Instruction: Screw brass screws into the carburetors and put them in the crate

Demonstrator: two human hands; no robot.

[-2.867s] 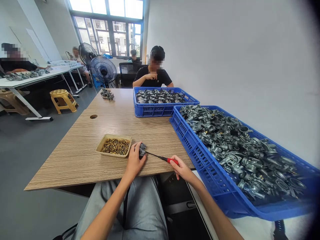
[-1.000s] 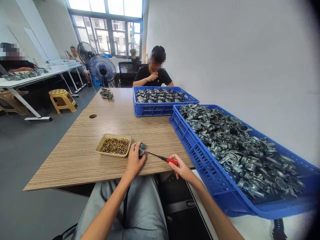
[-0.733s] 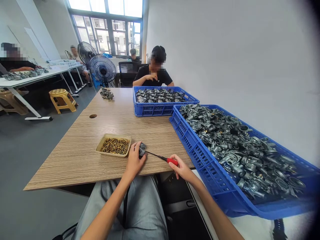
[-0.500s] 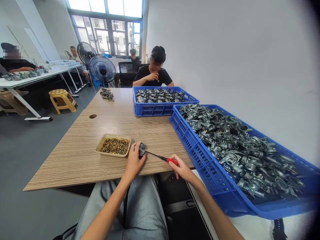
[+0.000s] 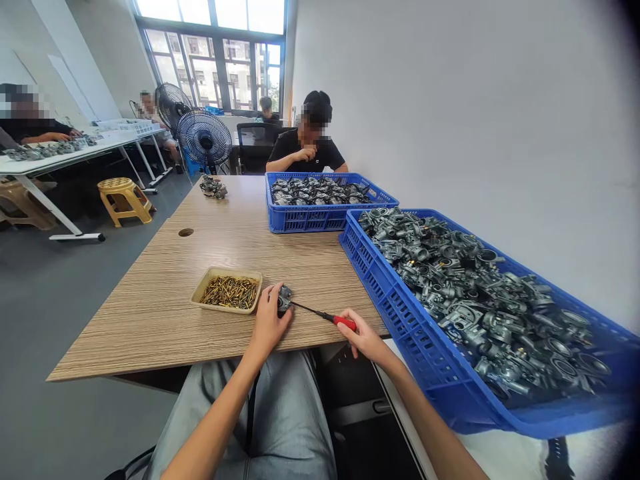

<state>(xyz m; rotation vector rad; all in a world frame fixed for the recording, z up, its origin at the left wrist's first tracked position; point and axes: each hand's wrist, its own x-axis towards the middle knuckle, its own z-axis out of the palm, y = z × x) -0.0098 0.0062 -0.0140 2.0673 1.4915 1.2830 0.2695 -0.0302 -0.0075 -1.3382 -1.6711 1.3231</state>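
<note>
My left hand (image 5: pixel 269 321) is closed around a small grey metal carburetor part (image 5: pixel 285 298) that rests on the wooden table (image 5: pixel 235 240) near its front edge. My right hand (image 5: pixel 364 337) grips the red handle of a screwdriver (image 5: pixel 327 317). The screwdriver's thin black shaft runs left and its tip meets the part. A shallow tan tray of brass screws (image 5: pixel 229 291) sits just left of my left hand.
A large blue crate (image 5: pixel 400 313) heaped with grey carburetor bodies fills the right side. A second blue crate (image 5: pixel 320 217) stands farther back, with a person in a black shirt (image 5: pixel 306 148) seated behind it. A few loose parts (image 5: pixel 213 188), fans, a yellow stool and other workers lie beyond.
</note>
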